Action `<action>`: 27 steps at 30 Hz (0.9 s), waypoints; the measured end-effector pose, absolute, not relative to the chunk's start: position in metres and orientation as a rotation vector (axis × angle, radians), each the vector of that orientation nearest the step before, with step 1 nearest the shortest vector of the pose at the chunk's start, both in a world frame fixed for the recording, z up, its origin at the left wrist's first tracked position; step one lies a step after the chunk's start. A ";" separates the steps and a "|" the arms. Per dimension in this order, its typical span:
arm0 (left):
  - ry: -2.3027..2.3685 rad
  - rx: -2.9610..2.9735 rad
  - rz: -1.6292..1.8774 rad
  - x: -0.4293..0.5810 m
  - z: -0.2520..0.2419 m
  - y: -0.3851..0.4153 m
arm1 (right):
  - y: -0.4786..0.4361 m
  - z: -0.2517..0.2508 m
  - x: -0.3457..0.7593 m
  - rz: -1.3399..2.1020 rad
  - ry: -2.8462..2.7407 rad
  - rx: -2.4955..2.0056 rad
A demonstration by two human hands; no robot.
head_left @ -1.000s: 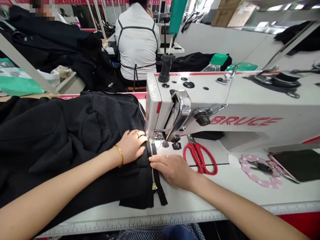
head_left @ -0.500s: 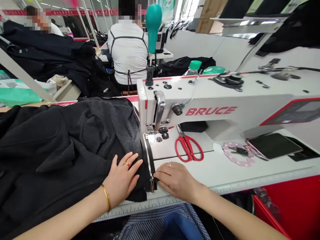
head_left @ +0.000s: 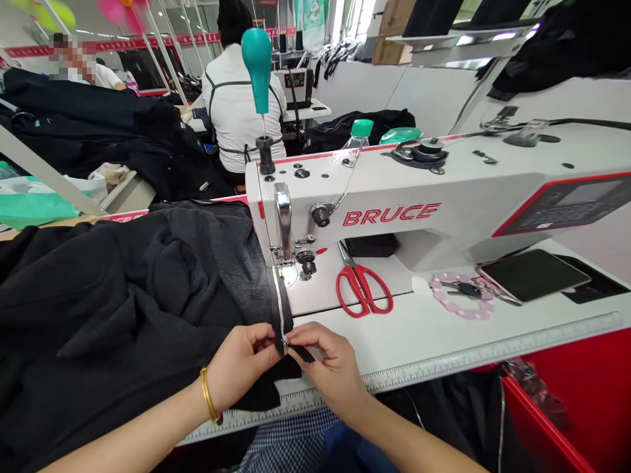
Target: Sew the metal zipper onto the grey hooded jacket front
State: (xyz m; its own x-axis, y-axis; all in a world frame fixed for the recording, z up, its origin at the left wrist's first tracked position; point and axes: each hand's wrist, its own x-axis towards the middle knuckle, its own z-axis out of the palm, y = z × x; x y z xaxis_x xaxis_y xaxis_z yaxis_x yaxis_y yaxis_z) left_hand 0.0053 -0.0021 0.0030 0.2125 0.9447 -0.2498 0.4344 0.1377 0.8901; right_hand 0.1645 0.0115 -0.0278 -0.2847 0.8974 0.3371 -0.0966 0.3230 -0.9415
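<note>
A black garment [head_left: 108,295] lies heaped on the table to the left of a white BRUCE sewing machine [head_left: 394,203]. Its silver zipper [head_left: 279,302] runs from under the presser foot toward me. My left hand [head_left: 241,371], with a gold bangle at the wrist, pinches the fabric at the zipper's near end. Pinched fingers of my right hand [head_left: 328,368] hold the zipper end and its black tape, touching my left fingertips.
Red scissors [head_left: 363,289] lie on the machine bed right of the needle. A pink bead ring with keys [head_left: 461,295] and a dark phone [head_left: 532,272] sit further right. A ruler strip [head_left: 468,358] lines the table edge. A person in white [head_left: 236,112] sits ahead, facing away.
My hands slid back from the needle along the zipper, went from lying flat on the fabric to pinching the zipper's near end. The view pulled back and shifted right.
</note>
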 end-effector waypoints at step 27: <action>1.660 2.075 0.433 0.017 0.020 0.006 | 0.019 -0.035 0.178 0.336 -2.006 -0.662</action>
